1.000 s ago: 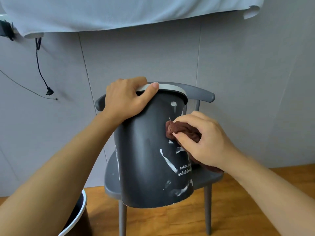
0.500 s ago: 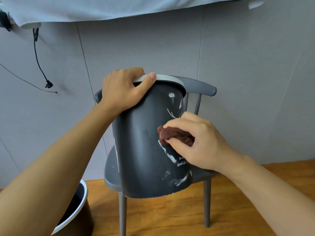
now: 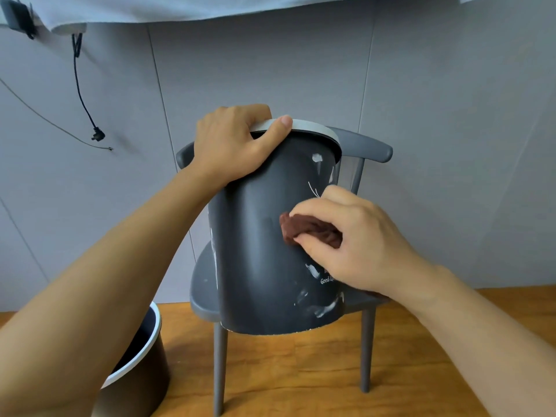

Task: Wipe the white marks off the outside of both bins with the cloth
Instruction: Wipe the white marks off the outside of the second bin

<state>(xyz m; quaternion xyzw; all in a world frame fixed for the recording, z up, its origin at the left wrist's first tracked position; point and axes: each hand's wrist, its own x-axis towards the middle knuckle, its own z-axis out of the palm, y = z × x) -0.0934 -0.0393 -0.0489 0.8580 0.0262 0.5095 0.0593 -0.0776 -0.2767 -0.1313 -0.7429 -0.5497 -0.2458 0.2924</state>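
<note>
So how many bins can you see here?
2. One grey bin is on the chair, gripped at its rim by the left hand. A second bin stands on the floor at lower left, partly hidden by the arm.

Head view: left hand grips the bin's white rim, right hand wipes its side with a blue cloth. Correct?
One error: the cloth is dark brown, not blue, as the head view shows. The rest holds: left hand grips the white rim of the grey bin, and right hand presses the cloth to its side.

Plain room: grey chair (image 3: 373, 149), wooden floor (image 3: 301, 371)
</note>
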